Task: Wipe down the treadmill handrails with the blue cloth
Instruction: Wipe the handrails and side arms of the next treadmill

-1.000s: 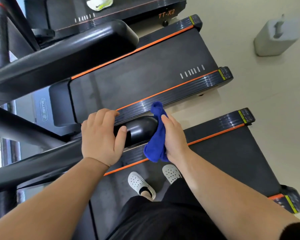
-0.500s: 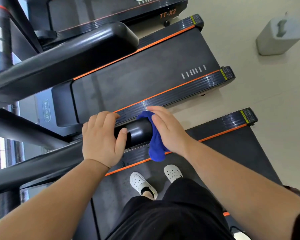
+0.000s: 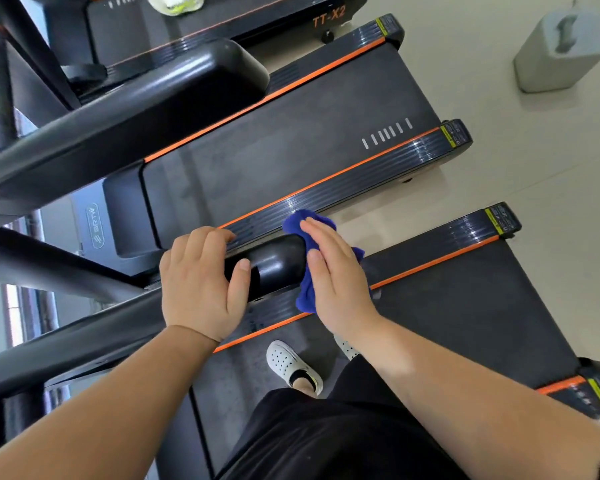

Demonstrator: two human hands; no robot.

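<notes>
Looking down from the head camera, I see my left hand (image 3: pixel 201 282) wrapped over the black handrail (image 3: pixel 274 263) just short of its rounded end — fingers curled across the top, thumb lying along the near side, a firm clasp on the bar itself. My right hand (image 3: pixel 336 275) presses the blue cloth (image 3: pixel 307 292) flat against that rounded end; the fingers are stretched out rather than curled, so the cloth is pinned between palm and rail more than gripped. Bunched folds of cloth show above the fingertips and hang below the rail on the near side of the palm. The two hands sit near each other, with a short glossy stretch of handrail bare between them.

Below the rail I stand on a treadmill belt (image 3: pixel 465 306) with orange-trimmed side rails; one white perforated clog (image 3: pixel 291 363) shows fully and the other is mostly hidden behind my right forearm. Black clothing fills the bottom of the view. Beyond the handrail lies a neighbouring treadmill (image 3: pixel 291 140) with a row of white marks on its belt — and a third one past it, lettered TT-X2. A grey box-shaped object (image 3: pixel 558 46) stands on the pale floor (image 3: pixel 499 174) at the upper right.
</notes>
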